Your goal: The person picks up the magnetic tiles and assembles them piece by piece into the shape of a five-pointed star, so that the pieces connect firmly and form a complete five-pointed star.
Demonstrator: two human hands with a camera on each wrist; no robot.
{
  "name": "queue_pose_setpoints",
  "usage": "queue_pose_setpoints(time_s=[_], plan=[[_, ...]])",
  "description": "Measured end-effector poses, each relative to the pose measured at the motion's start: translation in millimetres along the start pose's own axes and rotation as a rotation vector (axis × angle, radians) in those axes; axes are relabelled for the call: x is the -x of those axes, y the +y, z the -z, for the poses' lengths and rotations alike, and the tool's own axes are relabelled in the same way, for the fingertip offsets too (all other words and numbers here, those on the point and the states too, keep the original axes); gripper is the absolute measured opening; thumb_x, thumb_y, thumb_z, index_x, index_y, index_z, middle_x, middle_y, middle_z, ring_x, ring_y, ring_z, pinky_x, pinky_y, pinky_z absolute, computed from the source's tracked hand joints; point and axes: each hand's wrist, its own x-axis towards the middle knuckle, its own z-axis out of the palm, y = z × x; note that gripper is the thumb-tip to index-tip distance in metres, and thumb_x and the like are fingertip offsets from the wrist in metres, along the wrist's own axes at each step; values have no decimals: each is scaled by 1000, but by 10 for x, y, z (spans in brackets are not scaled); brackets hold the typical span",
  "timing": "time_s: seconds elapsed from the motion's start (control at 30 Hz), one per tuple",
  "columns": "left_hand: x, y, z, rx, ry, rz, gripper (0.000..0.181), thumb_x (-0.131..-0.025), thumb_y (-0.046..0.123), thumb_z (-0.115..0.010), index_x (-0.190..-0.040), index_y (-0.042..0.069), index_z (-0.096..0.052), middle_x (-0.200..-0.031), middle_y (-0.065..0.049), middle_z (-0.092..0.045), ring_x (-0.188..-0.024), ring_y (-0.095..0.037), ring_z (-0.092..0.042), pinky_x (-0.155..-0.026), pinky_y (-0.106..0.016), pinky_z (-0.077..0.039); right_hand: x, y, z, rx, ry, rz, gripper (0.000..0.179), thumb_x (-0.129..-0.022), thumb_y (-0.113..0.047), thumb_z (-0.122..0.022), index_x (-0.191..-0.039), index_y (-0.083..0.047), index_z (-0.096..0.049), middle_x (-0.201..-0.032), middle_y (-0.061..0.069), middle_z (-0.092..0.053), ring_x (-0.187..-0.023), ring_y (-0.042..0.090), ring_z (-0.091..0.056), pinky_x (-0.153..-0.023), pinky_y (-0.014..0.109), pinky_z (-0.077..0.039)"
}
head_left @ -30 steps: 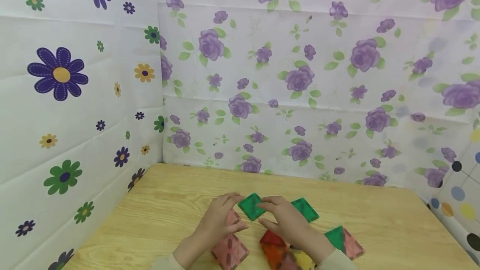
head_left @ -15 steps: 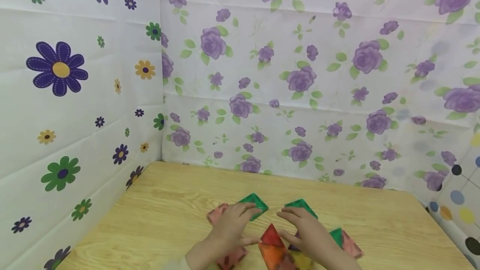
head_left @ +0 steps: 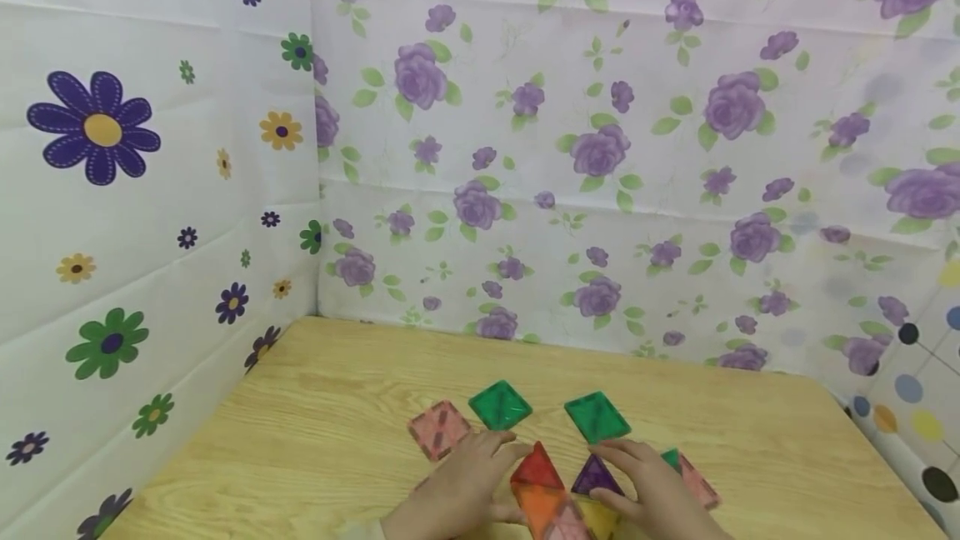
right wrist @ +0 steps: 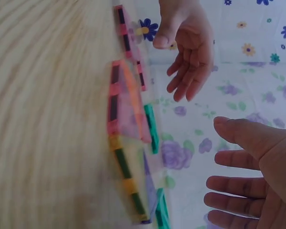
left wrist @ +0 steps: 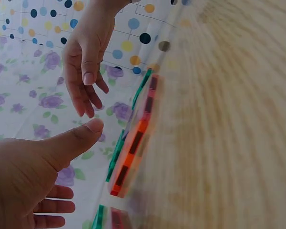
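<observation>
Translucent magnetic tiles lie flat on the wooden table. In the head view a red triangle tile (head_left: 537, 468) adjoins an orange tile (head_left: 537, 507), with a pink tile (head_left: 567, 522) and a yellow tile (head_left: 600, 517) beside them. My left hand (head_left: 467, 483) hovers at the left of this group, fingertips near the red tile. On the other side, my right hand (head_left: 654, 486) has its fingers around the purple triangle tile (head_left: 596, 476), overlapping it in this view. Both wrist views show loosely spread fingers and nothing held, the left hand's thumb (left wrist: 76, 140) extended.
Two green square tiles (head_left: 500, 405) lie farther back, one left and one right of the middle. A pink square tile (head_left: 440, 429) sits beside the left one. A green and pink tile pair (head_left: 699, 480) is partly behind the right hand. Flowered cloth (head_left: 600, 148) hangs behind the table (head_left: 360, 390).
Both hands have drawn back from the left green tile toward the central group, and the right hand has also moved right. The pink square and purple triangle are now uncovered.
</observation>
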Motion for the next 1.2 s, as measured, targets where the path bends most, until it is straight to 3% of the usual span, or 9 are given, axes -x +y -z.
queue_pose_setpoints(time_s=[0.13,0.3,0.5,0.73,0.93,1.03,1.2], plan=[[-15,59,-64,-32,-88,70,78,-73,64,-69,-135,19,-52,-132,-6,-56,-121,-22,-54,-99,-43,-48,43,105,-38,-26,-41,-36,57,-85,-41,-68,-128,-4,-60,-126,18,-60,-113,44,-55,-84,58,-51],[-21,143,-132,-106,-136,90,79,-73,68,-67,-135,20,-51,-133,-6,-56,-121,-21,-53,-101,-39,-46,88,216,-84,-53,-52,-76,58,-85,-42,-69,-126,-2,-60,-126,19,-59,-113,45,-56,-85,58,-50],[-2,183,-195,-169,-122,78,83,-73,72,-63,-134,17,-51,-125,-5,-60,-115,-20,-56,-96,-37,-48,148,376,-118,-101,-103,-41,61,-86,-40,-69,-127,4,-57,-126,24,-58,-111,49,-54,-82,63,-49],[-8,218,-284,-160,-139,114,84,-74,74,-61,-133,15,-52,-126,-5,-60,-115,-20,-57,-97,-36,-47,216,577,-203,-127,-128,25,59,-87,-40,-68,-127,2,-58,-124,23,-60,-108,51,-53,-79,64,-48],[2,208,-382,-132,-151,140,84,-78,74,-57,-135,13,-51,-132,-9,-57,-120,-23,-54,-101,-36,-45,232,680,-323,-15,-56,123,55,-87,-45,-66,-127,-8,-61,-124,13,-63,-108,39,-57,-81,47,-54],[17,203,-429,-152,-116,127,81,-80,73,-56,-134,13,-55,-132,-10,-57,-119,-23,-54,-100,-35,-46,235,713,-383,68,16,194,49,-87,-44,-67,-126,-13,-63,-121,10,-64,-106,32,-59,-79,37,-55],[41,191,-455,-173,-53,93,76,-81,70,-56,-130,12,-60,-131,-12,-58,-117,-24,-55,-97,-35,-48,238,735,-445,120,111,272,45,-86,-41,-69,-122,-15,-66,-117,9,-65,-102,28,-60,-75,32,-55]])
